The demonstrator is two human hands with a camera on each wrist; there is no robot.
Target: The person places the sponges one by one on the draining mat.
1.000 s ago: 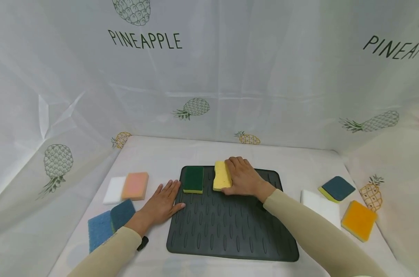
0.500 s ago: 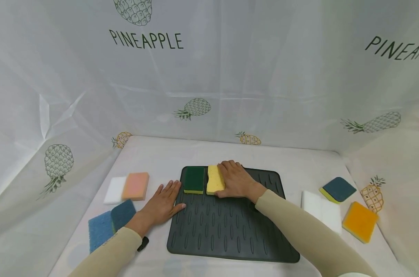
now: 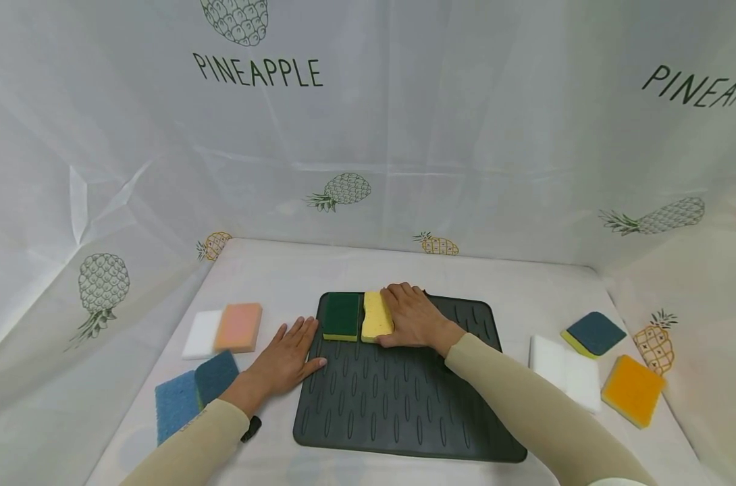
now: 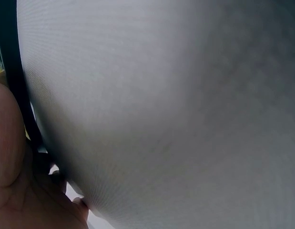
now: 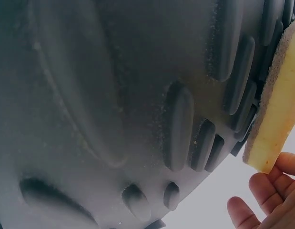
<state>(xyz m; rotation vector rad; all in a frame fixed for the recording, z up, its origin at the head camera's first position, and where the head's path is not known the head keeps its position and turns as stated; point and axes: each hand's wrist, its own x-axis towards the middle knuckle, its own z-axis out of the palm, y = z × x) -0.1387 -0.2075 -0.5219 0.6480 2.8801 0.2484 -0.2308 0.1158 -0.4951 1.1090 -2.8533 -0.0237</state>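
Observation:
On the black ribbed mat (image 3: 404, 412) a yellow sponge (image 3: 377, 318) lies just right of a green-topped sponge (image 3: 341, 316), a thin gap between them. My right hand (image 3: 413, 316) holds the yellow sponge by its right side, thumb at the near end and fingers at the far end. The right wrist view shows fingers (image 5: 271, 191) touching one end of the yellow sponge (image 5: 276, 109), whose underside has a brownish layer. My left hand (image 3: 285, 358) rests flat, fingers spread, at the mat's left edge. Pale fabric-like surface fills most of the left wrist view.
At left lie a white sponge (image 3: 201, 335), a pink-orange sponge (image 3: 238, 327), a dark blue sponge (image 3: 216, 376) and a blue pad (image 3: 175, 403). At right are white sponges (image 3: 565, 372), a navy-and-yellow sponge (image 3: 595, 331) and an orange sponge (image 3: 633, 389). A pineapple-print sheet (image 3: 477, 135) surrounds the table.
My right hand has slid the yellow sponge left and slightly nearer, closer to the green-topped sponge; the last half second shows almost no motion. My left hand has stayed in place.

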